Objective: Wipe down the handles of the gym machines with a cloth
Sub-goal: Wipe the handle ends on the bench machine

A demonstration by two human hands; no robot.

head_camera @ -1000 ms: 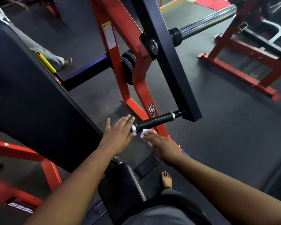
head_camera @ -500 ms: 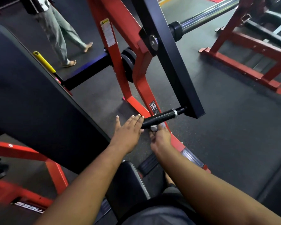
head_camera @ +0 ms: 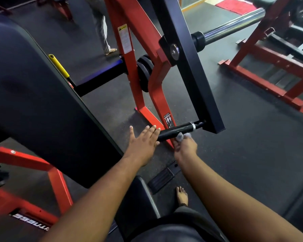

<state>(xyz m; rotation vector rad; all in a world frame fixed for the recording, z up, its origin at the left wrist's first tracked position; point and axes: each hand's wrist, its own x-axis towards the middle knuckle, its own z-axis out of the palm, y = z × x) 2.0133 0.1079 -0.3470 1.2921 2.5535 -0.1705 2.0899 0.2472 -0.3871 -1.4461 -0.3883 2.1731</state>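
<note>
A short black handle (head_camera: 177, 131) with a silver ring juts from the black lever arm (head_camera: 194, 67) of a red machine. My right hand (head_camera: 184, 149) is closed around a small white cloth (head_camera: 182, 136) and presses it against the underside of the handle, near its middle. My left hand (head_camera: 143, 142) lies flat with fingers extended, its fingertips touching the handle's free end. It holds nothing.
A large black back pad (head_camera: 42, 105) fills the left. The machine's red frame (head_camera: 138, 67) rises behind the handle, a chrome bar (head_camera: 234, 26) sticks out right. Another red frame (head_camera: 269, 81) stands far right. A person's legs (head_camera: 101, 32) are beyond. My bare foot (head_camera: 182, 196) rests on the floor.
My right hand has slid the cloth along the handle from its free end toward the silver ring. My left hand has stayed at the handle's end. The person behind has walked right.
</note>
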